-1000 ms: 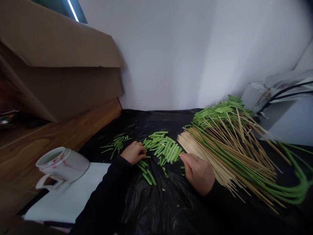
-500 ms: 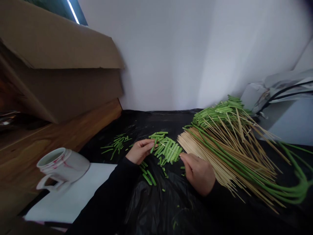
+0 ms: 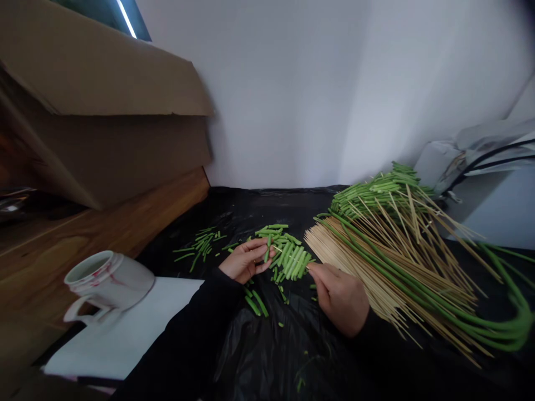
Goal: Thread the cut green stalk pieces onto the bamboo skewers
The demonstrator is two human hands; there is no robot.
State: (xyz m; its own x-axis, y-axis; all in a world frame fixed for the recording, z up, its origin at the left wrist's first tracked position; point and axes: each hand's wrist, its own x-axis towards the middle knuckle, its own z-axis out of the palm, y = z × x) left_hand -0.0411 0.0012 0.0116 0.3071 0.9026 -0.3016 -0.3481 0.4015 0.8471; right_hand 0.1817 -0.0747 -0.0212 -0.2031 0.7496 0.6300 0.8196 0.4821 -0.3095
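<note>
Between thumb and fingers, my left hand [image 3: 247, 260] pinches a short cut green stem piece [image 3: 268, 249], which looks like garlic scape. My right hand [image 3: 341, 296] is closed around the near end of a thin bamboo skewer, mostly hidden by the fingers. Several stem pieces [image 3: 295, 262] sit crosswise in a row along that skewer, between the two hands. The skewer's far tip [image 3: 277, 245] reaches the piece in my left hand; whether it has pierced it I cannot tell. Loose cut pieces [image 3: 256, 303] lie under and beside my left hand.
Bamboo skewers [image 3: 355, 256] spread at the right, with long uncut stems [image 3: 451, 320] across them. Filled skewers [image 3: 376, 192] are piled behind. More cut pieces [image 3: 203, 243] lie left on black plastic [image 3: 259, 356]. A mug [image 3: 112, 278] stands on white paper [image 3: 137, 328] near a cardboard box [image 3: 137, 150].
My left hand has shifted slightly right, bringing the stem piece to the skewer's tip, and its lower fingers have spread. My right hand has stayed nearly still.
</note>
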